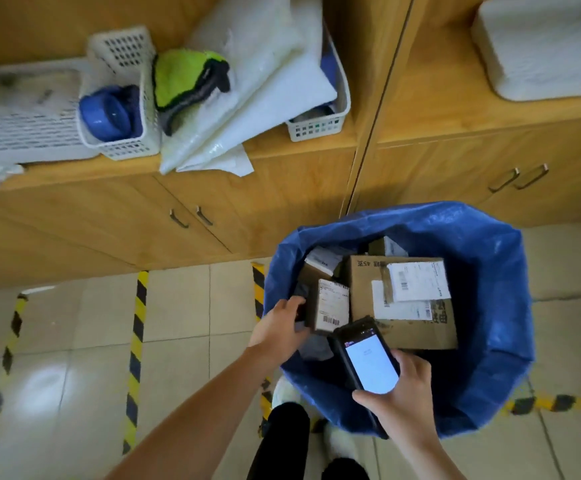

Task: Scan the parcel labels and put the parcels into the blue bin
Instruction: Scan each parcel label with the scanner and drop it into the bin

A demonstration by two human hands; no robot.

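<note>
The blue bin (490, 306), a large blue woven bag, stands on the floor at the lower right and holds several cardboard parcels. My left hand (278, 327) grips a small cardboard parcel (330, 306) with a white barcode label, just inside the bin's left rim. A bigger brown box (403, 327) with white labels lies beside it. My right hand (403, 393) holds a black handheld scanner (368, 362) with a lit white screen, its head close to the small parcel's label.
Wooden cabinets (213, 209) run along the back. On top sit white baskets (119, 109), a blue bowl (109, 112), a green cloth (185, 77) and white mailer bags (254, 81). Yellow-black tape (136, 341) marks the tiled floor. My legs and shoes show at the bottom.
</note>
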